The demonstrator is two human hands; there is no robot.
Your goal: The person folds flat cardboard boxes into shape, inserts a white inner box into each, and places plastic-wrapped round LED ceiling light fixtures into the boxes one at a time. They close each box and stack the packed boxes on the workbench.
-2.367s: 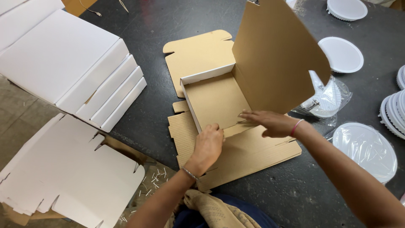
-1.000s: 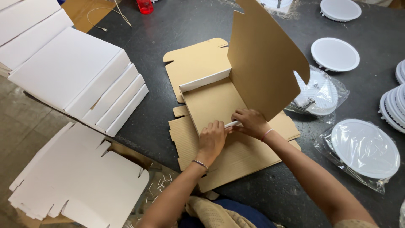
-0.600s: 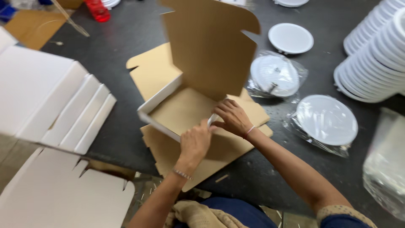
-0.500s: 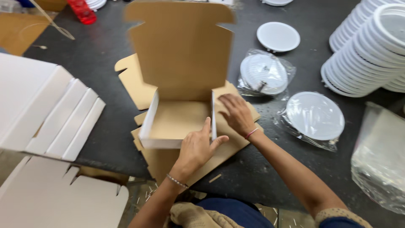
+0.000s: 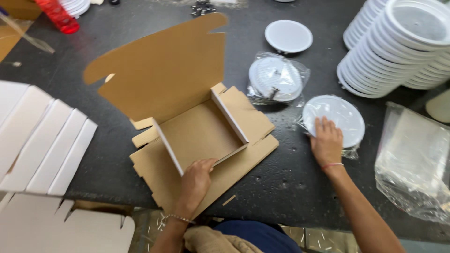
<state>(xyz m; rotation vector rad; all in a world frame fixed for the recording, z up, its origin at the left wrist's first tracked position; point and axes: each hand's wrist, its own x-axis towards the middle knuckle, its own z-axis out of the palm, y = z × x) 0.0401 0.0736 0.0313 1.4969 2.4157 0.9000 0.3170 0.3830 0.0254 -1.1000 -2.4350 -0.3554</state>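
A half-folded brown cardboard box (image 5: 199, 133) with white outer faces lies on the black table, its lid flap standing up at the back. My left hand (image 5: 196, 180) grips the box's near front wall, fingers curled over the edge. My right hand (image 5: 326, 140) rests flat, fingers spread, on a round white disc in a clear plastic bag (image 5: 333, 119) to the right of the box. A second bagged disc (image 5: 276, 79) lies just behind it.
Tall stacks of white round discs (image 5: 398, 44) stand at the far right. A bare disc (image 5: 288, 36) lies at the back. Loose clear bags (image 5: 415, 164) sit at the right edge. Flat white box blanks (image 5: 37, 140) are stacked at the left. A red object (image 5: 58, 16) stands far left.
The box's side walls have been folded up into a tray. My right hand left the box and moved right onto the bagged disc. My left hand stays on the front wall.
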